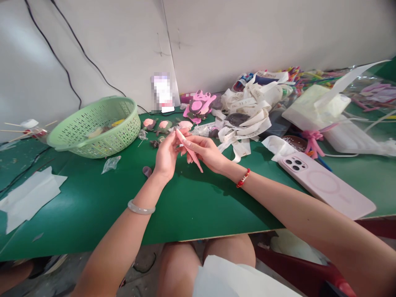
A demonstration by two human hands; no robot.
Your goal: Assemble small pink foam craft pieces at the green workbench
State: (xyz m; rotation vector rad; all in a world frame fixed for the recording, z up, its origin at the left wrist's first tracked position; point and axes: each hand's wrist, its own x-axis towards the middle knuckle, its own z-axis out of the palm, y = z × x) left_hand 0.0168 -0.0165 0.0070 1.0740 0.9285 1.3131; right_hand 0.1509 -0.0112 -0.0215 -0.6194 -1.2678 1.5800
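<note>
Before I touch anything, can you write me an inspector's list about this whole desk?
Surface: green tabletop, shiny, things mostly along the back and sides.
Job's things: pink strip, thin, its pointed end hanging down; material unclear.
Clutter: green basket and white paper at left; heaped white ribbons and pink phone at right.
Hands: left hand and right hand both hold the strip in their fingers.
Cables: black cables down the wall at left.
Surroundings: pale wall behind; knees below the front edge.
</note>
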